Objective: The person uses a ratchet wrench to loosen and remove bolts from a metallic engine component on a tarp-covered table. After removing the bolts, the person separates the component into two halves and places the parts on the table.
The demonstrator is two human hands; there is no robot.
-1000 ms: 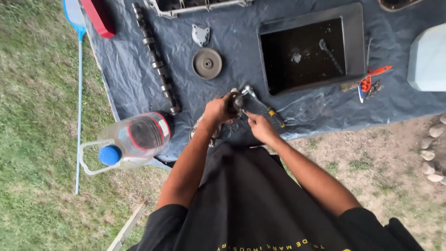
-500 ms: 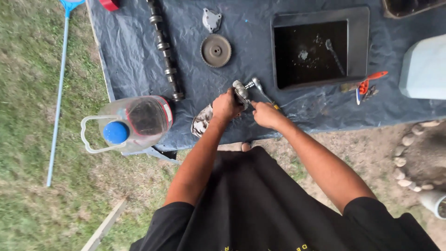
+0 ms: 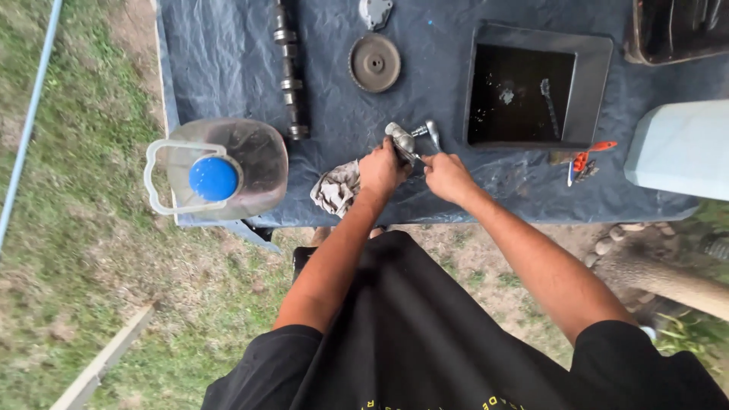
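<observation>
Both hands busy mid-job: left hand (image 3: 382,168) closed around small metal part (image 3: 401,140), right hand (image 3: 446,173) gripping its chrome tool (image 3: 431,134). Rag (image 3: 336,187) just beside left hand; camshaft (image 3: 289,68), gear (image 3: 374,62) farther off on desk (image 3: 228,68), seemingly untouched.

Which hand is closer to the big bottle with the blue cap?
Left. The left hand sits just right of the bottle, only a crumpled rag between them. The right hand is farther off, beyond the left hand.
</observation>
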